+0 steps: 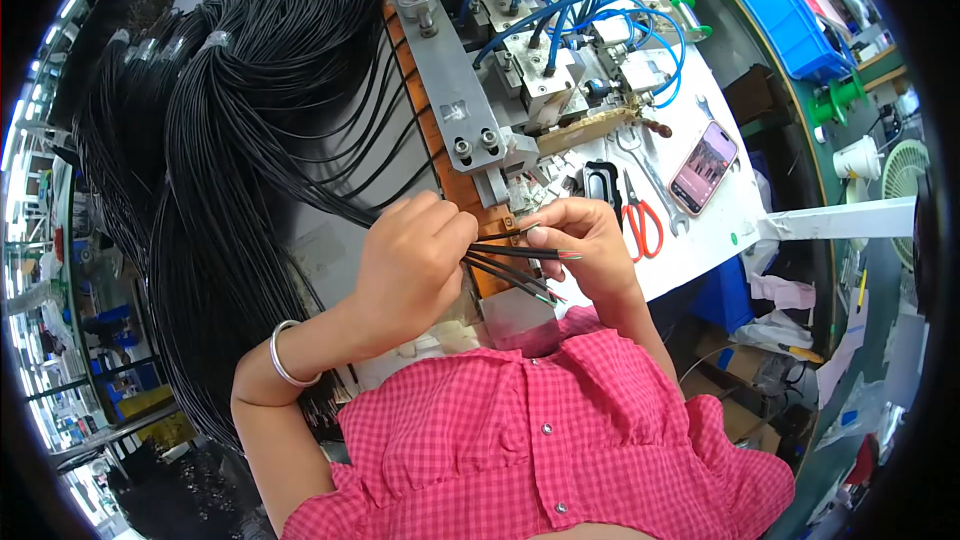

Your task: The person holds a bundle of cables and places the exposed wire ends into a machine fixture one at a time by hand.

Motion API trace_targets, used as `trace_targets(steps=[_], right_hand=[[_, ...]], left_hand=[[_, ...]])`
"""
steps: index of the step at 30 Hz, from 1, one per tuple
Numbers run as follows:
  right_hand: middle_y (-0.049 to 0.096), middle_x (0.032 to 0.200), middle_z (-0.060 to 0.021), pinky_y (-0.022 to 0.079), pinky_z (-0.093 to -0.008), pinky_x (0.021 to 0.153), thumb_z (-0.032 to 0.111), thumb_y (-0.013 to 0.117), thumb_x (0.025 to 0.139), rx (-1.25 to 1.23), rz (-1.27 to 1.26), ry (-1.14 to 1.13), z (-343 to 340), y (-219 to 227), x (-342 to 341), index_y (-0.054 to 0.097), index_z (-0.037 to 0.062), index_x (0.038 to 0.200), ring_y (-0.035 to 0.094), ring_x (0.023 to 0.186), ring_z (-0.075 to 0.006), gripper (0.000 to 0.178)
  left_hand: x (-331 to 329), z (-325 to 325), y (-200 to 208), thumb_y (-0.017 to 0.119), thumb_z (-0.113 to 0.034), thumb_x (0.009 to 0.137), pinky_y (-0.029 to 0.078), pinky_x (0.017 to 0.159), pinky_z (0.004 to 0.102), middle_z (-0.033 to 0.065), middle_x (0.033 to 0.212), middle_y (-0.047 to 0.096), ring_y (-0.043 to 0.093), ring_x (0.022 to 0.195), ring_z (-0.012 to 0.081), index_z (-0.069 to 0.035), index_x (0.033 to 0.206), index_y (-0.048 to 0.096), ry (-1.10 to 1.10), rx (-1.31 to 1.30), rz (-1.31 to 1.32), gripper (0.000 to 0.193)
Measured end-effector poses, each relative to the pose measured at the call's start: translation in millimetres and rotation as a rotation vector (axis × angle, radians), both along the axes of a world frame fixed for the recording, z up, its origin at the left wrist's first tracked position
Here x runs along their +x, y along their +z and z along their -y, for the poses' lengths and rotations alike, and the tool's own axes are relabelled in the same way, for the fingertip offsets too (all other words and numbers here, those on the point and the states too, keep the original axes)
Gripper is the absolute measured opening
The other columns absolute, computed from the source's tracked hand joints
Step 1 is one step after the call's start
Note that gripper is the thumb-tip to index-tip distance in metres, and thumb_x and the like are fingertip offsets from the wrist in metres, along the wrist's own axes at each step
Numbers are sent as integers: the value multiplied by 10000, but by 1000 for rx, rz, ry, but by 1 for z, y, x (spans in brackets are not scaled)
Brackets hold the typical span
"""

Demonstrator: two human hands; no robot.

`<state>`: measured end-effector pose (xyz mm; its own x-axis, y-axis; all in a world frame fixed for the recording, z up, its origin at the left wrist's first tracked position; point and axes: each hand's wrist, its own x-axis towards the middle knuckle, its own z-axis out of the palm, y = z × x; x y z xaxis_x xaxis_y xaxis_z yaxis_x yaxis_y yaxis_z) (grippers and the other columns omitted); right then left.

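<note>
Several black cables (515, 252) stick out to the right from my left hand (415, 258), which is closed around them. Thin red and green inner wires (570, 255) show at their stripped ends. My right hand (585, 245) pinches one cable's end between thumb and fingers, just right of the bunch. Both hands are over the front end of an orange-brown strip (440, 135) on the machine. Other black cables lie across that strip and lead left into a large bundle (230, 120). What lies inside my left fist is hidden.
Ahead stands a metal machine (540, 75) with blue air hoses (620, 15). Red-handled scissors (643, 230), a wrench (655, 185) and a phone (704, 168) lie on the white table to the right. A blue bin (785, 10) and green spools (838, 100) are farther right.
</note>
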<state>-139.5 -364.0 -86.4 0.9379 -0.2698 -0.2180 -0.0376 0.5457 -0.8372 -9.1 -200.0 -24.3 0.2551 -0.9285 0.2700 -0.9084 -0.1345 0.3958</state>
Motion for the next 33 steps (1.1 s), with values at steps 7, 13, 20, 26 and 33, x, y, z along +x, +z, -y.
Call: trace_targets(steps=[7,13,20,26,33], right_hand=[[647,715,-95,401,-196,395,-25,636,811,165,41,244,2,4,2,637,-49,853,537,480,-84,48],[655,725,-58,439,-183,473,33,681,814,-195,-28,-52,-3,0,2,644,-21,859,563,538,-60,80],[633,678,-32,429,-176,480,58,695,813,-62,-15,-84,-6,-6,5,623,-12,781,558,541,-52,105],[612,678,-17,414,-174,480,76,682,832,-499,-210,54,5,-2,3,601,-13,774,533,546,-34,133],[554,648,14,389,-171,450,101,625,875,-386,-164,-48,2,-17,9,562,15,822,500,532,-36,119]], left_hand=[[2,-2,-4,552,52,559,400,611,382,97,692,498,499,694,283,-28,742,538,-40,15,-26,200],[0,-1,-9,547,53,553,395,616,384,93,701,494,489,702,281,-29,746,534,-33,13,-43,210],[0,2,-11,555,42,545,391,629,385,88,703,464,475,713,277,-35,730,513,-79,-11,-53,204],[0,0,-14,560,42,560,384,623,376,82,701,462,474,706,274,-37,738,524,-88,24,15,198],[3,2,-17,572,33,592,388,646,372,80,722,514,506,713,267,-39,790,579,-44,3,75,211]])
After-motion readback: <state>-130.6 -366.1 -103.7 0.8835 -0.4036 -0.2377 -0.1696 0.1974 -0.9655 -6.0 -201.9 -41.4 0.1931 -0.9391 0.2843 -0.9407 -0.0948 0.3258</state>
